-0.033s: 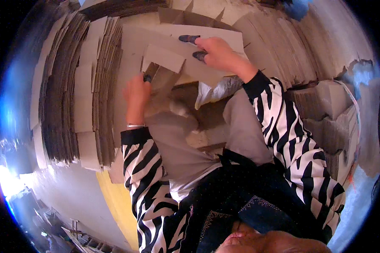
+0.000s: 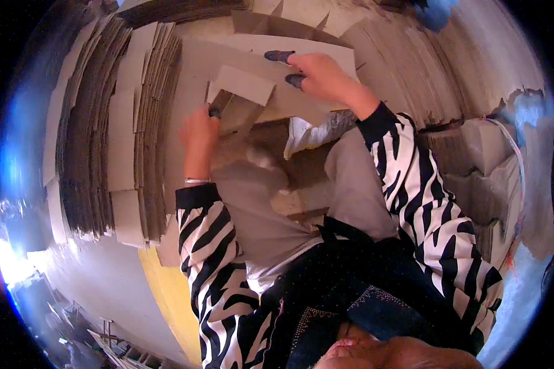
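My left hand (image 2: 200,135) is closed on the near left edge of a small folded cardboard piece (image 2: 243,86), its dark-covered thumb against the brown inner side. The piece stands partly opened, a light flap tilted up. To its right, my right hand (image 2: 326,80) is held over a larger flat cardboard sheet (image 2: 194,55). Dark covers sit on its thumb and a finger, which are spread apart with nothing between them. The other fingers of both hands are mostly hidden.
Tall stacks of flat cardboard (image 2: 123,123) stand on the left, with another stack (image 2: 412,67) at the right. Beyond the sheet lies a slotted cardboard strip (image 2: 289,29). A pale crumpled plastic bag (image 2: 317,132) is by my knee. More folded cardboard (image 2: 474,147) lies at the right.
My right hand has shifted very slightly to the right. The light flap of the small cardboard piece has tilted a little to the right; my left hand stays on it.
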{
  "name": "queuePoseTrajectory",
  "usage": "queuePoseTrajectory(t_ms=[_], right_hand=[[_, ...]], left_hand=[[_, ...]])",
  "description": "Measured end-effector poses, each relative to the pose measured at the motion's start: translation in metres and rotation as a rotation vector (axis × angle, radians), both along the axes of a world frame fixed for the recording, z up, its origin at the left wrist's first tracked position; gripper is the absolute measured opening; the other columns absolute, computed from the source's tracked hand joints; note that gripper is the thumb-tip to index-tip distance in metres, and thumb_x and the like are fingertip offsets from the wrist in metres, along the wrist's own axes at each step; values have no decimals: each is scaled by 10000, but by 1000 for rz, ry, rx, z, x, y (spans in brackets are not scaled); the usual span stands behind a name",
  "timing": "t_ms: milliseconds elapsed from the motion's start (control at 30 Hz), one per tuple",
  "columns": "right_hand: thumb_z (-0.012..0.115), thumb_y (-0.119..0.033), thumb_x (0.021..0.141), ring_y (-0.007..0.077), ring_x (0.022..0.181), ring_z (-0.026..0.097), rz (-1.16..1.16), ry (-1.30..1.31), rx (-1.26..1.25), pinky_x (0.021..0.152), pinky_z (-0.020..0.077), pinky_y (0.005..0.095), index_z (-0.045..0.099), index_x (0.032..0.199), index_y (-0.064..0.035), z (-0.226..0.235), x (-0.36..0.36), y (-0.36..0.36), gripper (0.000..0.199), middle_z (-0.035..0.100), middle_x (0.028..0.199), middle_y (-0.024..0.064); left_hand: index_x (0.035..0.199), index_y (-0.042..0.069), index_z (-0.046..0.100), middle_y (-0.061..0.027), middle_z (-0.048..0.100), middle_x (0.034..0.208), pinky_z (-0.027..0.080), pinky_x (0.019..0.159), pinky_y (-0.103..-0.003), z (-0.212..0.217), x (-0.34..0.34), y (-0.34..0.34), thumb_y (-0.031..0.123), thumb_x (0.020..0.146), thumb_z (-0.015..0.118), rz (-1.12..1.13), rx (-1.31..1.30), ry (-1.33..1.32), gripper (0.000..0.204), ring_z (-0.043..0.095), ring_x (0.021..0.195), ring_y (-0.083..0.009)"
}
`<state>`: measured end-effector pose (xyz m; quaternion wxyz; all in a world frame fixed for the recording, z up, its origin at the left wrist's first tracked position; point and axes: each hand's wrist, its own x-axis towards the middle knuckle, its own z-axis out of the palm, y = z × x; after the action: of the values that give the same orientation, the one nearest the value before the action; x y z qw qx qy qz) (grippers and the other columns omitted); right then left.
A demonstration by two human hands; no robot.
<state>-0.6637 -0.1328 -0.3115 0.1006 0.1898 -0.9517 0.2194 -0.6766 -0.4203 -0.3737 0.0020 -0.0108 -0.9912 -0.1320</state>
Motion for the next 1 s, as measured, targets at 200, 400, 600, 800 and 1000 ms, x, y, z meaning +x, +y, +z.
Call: queuePoseTrajectory(t_ms=[200,400,600,800,1000], right_hand=[[615,-47,719,399,852,616,48,-14,159,716,479,512,609,1011,-76,7,15,-18,294,644,853,180],[610,-27,722,414,827,592,93,-39,154,690,452,510,588,1071,-80,18,22,-24,353,627,838,193],[606,-21,713,404,841,597,125,23,179,698,459,509,598,1049,-73,20,10,-37,341,633,843,187],[616,-25,689,405,827,605,84,-71,180,693,470,501,597,1031,-61,14,-12,-34,345,637,841,190],[615,-53,708,401,841,613,154,-8,202,701,480,500,586,1058,-59,-2,-22,-14,351,651,866,179]], left_hand=[[1020,114,665,-150,687,964,498,781,-495,-9,-3,-12,223,817,542,11,-39,-57,262,648,933,-361],[1048,118,668,-152,683,1003,515,784,-469,-14,-10,-19,227,790,566,101,-62,8,298,645,962,-350],[1024,107,675,-150,674,1016,496,807,-480,-3,-20,0,219,745,598,3,-115,-13,310,638,973,-332],[840,108,683,-109,670,813,429,740,-434,14,5,14,198,686,642,-137,-159,550,184,655,773,-303],[743,116,673,-79,666,791,407,724,-442,-10,32,70,173,665,670,-468,-295,211,96,651,730,-289]])
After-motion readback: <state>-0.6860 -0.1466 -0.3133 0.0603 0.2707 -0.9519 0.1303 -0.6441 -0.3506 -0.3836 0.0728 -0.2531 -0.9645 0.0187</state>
